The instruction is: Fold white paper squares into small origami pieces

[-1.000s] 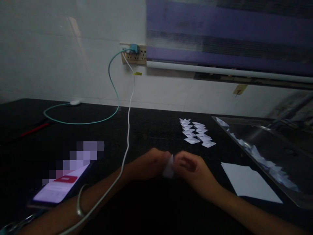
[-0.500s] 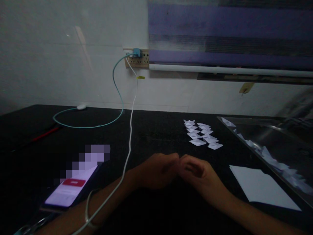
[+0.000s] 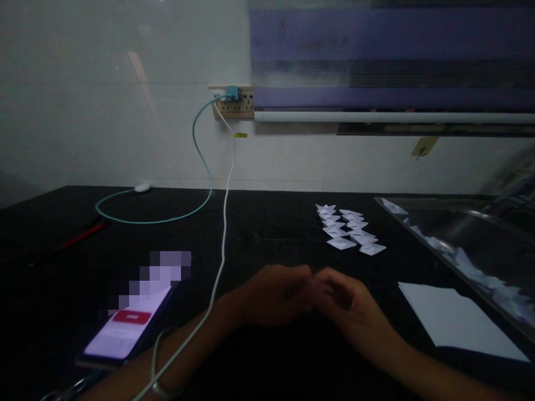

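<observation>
My left hand [image 3: 278,295] and my right hand [image 3: 346,303] meet fingertip to fingertip above the dark counter. Both have curled, closed fingers, pinching a small piece of folded white paper. Only a faint pale sliver of it shows between them; the fingers hide the rest. Beyond my right hand, small folded paper boats [image 3: 340,243] stand in two rows. A stack of white paper sheets [image 3: 460,323] lies flat to the right of my right hand.
More folded white papers [image 3: 463,264] line the rim of a metal sink [image 3: 422,236] at right. A lit phone [image 3: 112,337] lies left, near scissors handles [image 3: 67,392]. A white cable [image 3: 224,228] crosses over my left forearm; a teal cable [image 3: 156,221] loops behind.
My hands have drawn closer together, and the folded paper that showed between them is now mostly covered by fingers. The view has shifted slightly.
</observation>
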Demonstrator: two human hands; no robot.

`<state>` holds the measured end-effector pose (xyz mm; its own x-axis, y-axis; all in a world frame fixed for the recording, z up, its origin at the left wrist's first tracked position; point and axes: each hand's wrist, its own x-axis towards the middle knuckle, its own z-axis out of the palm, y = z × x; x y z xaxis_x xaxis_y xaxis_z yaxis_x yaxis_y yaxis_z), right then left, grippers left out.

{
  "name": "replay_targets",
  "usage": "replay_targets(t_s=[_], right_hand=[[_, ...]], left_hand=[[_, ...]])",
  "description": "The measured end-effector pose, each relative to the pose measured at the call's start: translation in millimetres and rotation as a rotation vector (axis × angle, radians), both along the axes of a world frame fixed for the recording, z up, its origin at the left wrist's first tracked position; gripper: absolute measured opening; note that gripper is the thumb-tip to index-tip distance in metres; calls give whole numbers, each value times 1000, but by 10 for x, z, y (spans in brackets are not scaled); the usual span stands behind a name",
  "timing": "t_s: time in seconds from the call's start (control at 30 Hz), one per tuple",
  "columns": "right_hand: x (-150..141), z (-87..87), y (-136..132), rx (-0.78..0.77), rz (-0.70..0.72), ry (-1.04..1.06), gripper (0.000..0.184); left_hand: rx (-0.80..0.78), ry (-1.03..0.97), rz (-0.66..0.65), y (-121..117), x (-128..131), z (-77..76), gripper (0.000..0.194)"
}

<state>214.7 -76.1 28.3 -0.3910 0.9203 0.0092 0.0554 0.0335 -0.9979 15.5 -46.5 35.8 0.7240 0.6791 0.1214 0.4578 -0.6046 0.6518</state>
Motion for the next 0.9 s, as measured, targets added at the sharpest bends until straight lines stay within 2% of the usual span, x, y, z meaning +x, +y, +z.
replay_targets(t_s=[0.13,0.37,0.6,0.77,0.9], right_hand=[[8,1,-52,-2,16,-5,29],[48,0,-97,-2,41,-67,30],[36,-24,-62,35,60,-1,19],[6,-38,-38,-48,-29,59,23],[14,-2,-35,-63,-56,41,24]], left_hand=[[-26,-22,-46,16,-6,-39,26],[-46,-105,-95,45,-19,-100,30],[-51,-82,-21,22,-18,-63,33],[-66,-75,-25,7,-8,-39,32],[-15,-25,-1,-9,0,-21,25]])
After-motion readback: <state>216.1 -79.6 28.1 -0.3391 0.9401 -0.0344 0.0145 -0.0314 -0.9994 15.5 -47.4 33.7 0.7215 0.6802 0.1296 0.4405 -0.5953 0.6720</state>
